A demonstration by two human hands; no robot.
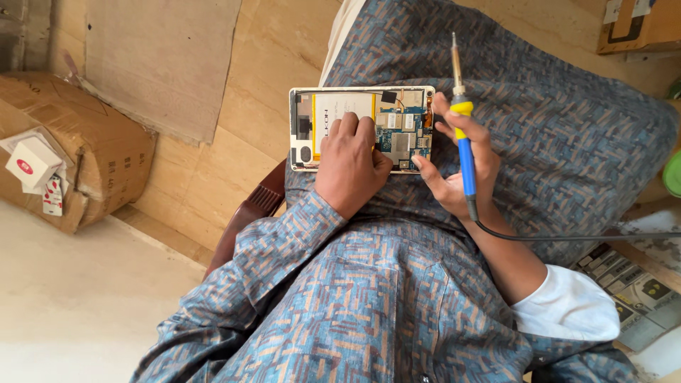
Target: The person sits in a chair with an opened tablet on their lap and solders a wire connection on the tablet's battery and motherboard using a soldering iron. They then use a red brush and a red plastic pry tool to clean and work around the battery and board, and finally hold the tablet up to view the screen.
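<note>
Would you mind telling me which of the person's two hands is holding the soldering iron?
The right hand grips the blue-and-yellow soldering iron, tip pointing away; the left hand lies flat on the opened tablet.

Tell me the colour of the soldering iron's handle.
Blue with a yellow collar, on the soldering iron held in the right hand; head view.

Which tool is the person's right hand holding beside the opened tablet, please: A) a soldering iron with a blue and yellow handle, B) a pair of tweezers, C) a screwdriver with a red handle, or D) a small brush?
A: the right hand grips a soldering iron with a blue and yellow handle, metal tip pointing away and a black cord trailing off, beside the opened tablet that the left hand steadies.
</note>
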